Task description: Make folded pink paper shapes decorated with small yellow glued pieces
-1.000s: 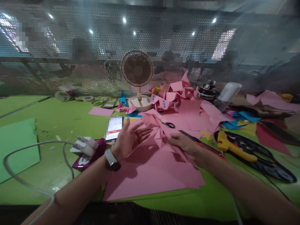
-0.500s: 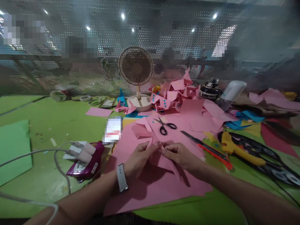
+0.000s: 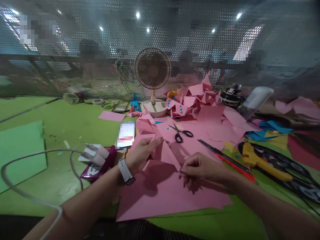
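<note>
1. The left hand point(image 3: 143, 152) comes in with its forearm slanting up from the lower left, a watch point(image 3: 126, 171) on the wrist. Its grip is pinched, thumb along the top, on the upper left part of a folded pink paper point(image 3: 163, 151).
2. The right hand point(image 3: 202, 166) lies lower, fingers curled under, thumb and forefinger pressed together at the paper's lower right corner; I cannot tell whether an edge is caught between them.
3. The folded paper is between the hands, above a large flat pink sheet point(image 3: 147, 206) on the green bench point(image 3: 85, 123).
4. Black scissors point(image 3: 179, 131) lie open just beyond the paper. A red-and-black cutter point(image 3: 225, 160) slants beyond the right hand, with a yellow-and-black tool point(image 3: 266, 166) farther right.
5. Near the left wrist are a phone point(image 3: 126, 135) and white plugs point(image 3: 96, 156); a grey cable point(image 3: 50, 151) crosses the left forearm.
6. Behind stand a round caged fan point(image 3: 152, 70) and a heap of angular pink folded pieces point(image 3: 190, 100), some blue-dotted, before a perforated screen point(image 3: 115, 36).
</note>
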A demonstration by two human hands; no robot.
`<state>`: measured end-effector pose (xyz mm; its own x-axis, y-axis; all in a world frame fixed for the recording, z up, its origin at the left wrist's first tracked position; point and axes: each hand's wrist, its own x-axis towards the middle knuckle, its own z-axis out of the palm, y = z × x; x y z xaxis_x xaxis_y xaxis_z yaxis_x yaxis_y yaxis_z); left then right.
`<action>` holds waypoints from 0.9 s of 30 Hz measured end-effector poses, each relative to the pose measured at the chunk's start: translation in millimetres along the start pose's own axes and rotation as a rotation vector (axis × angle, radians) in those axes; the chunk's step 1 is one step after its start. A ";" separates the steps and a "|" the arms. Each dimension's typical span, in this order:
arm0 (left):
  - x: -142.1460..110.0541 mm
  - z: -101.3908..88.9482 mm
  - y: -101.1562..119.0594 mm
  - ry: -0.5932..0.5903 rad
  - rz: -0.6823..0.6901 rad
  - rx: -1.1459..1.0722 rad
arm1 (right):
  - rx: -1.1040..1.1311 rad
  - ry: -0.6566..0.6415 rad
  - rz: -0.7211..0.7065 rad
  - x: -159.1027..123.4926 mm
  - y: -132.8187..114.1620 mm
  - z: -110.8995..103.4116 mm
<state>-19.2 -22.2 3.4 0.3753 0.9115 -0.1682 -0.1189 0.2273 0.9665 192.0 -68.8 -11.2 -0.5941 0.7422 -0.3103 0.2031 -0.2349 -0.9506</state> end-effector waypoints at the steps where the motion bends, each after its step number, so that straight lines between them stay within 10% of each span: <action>1: 0.7 -1.4 -0.3 -0.003 -0.010 -0.022 | -0.055 0.110 -0.079 0.1 -0.1 -1.7; 4: 0.6 -2.1 -3.4 -0.055 -0.060 -0.053 | -0.271 0.381 -0.337 0.2 0.2 -2.4; 11: -3.6 4.4 -10.0 -0.190 -0.167 -0.074 | -0.501 0.208 -0.597 1.9 8.0 3.8; 27: -3.5 9.8 -16.2 -0.201 -0.160 -0.070 | -0.271 0.194 -0.625 8.3 12.1 4.4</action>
<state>-9.6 -32.4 -9.8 0.5685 0.7775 -0.2689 -0.1042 0.3922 0.9139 186.2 -68.3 -25.3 -0.5188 0.7910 0.3244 0.0708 0.4179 -0.9057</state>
